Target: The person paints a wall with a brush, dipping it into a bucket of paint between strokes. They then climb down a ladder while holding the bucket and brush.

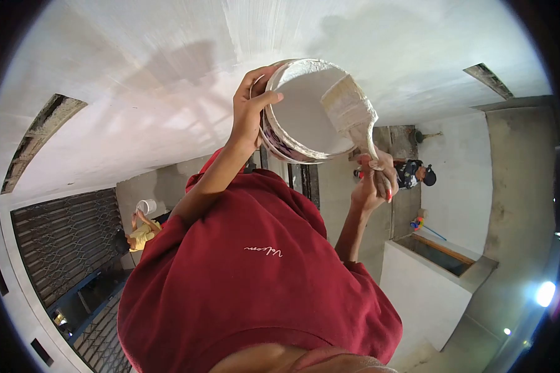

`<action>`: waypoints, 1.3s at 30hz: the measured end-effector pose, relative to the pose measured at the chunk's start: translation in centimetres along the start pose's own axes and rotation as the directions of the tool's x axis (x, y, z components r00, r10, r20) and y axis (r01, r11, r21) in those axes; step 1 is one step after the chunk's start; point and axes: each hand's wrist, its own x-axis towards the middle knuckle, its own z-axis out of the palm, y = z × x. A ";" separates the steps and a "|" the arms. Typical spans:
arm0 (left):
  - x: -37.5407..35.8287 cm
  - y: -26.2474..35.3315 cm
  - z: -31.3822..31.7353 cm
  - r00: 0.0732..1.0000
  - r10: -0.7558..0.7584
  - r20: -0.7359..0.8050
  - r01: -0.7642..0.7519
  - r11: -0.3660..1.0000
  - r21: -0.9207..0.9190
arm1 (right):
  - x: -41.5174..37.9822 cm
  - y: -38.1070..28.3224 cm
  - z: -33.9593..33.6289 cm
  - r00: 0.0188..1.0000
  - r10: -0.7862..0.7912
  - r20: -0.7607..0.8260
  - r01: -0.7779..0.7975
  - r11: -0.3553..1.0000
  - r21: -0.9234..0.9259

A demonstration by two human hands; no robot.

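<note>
My left hand (250, 112) grips the side of a round bucket (274, 133), its thumb hooked over the rim. The bucket is tipped so its opening faces me, and white paint (305, 105) shows inside; paint also coats the rim. In my right hand (376, 181) is a wide paintbrush (348, 109), held by the handle with the fingers closed round it. White paint covers the bristles, which overlap the right side of the bucket's opening in this view.
A freshly streaked white wall (186, 68) spans the top, with slotted openings (43, 140) at each side. At left, a person in yellow (144, 235) holds a white bucket (146, 207) near a metal folding gate (68, 239). Another person wearing a cap (410, 174) is at right.
</note>
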 end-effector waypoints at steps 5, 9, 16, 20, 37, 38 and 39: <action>0.0 -0.1 -0.3 1.000 -0.007 -0.012 0.007 1.000 0.030 | 0.0 -0.8 0.3 1.000 0.004 -0.006 -0.004 1.000 0.001; -0.2 -0.1 -0.1 1.000 -0.009 -0.020 0.010 0.999 0.038 | -0.2 -0.4 0.6 0.999 0.043 -0.025 -0.043 0.999 -0.004; -0.3 -0.3 0.0 1.000 0.000 -0.024 0.001 1.000 0.027 | -0.4 -0.2 0.2 0.996 0.054 -0.071 -0.045 0.992 0.122; -0.4 -0.2 0.1 0.999 0.021 -0.028 -0.019 0.999 0.047 | -0.7 -0.2 0.4 0.994 0.078 -0.076 -0.070 0.993 0.096; -0.7 -0.6 0.0 0.998 0.053 -0.038 -0.054 0.998 -0.023 | -1.5 0.1 0.5 0.983 0.176 -0.059 -0.168 0.979 0.114; -0.8 -0.6 0.0 0.999 0.040 -0.037 -0.041 0.998 -0.045 | -1.3 -0.7 0.5 0.984 0.169 -0.050 -0.163 0.980 0.111; -0.8 -0.7 0.1 0.999 0.031 -0.036 -0.033 0.997 -0.073 | -0.8 -1.5 0.3 0.987 0.158 -0.035 -0.153 0.982 0.108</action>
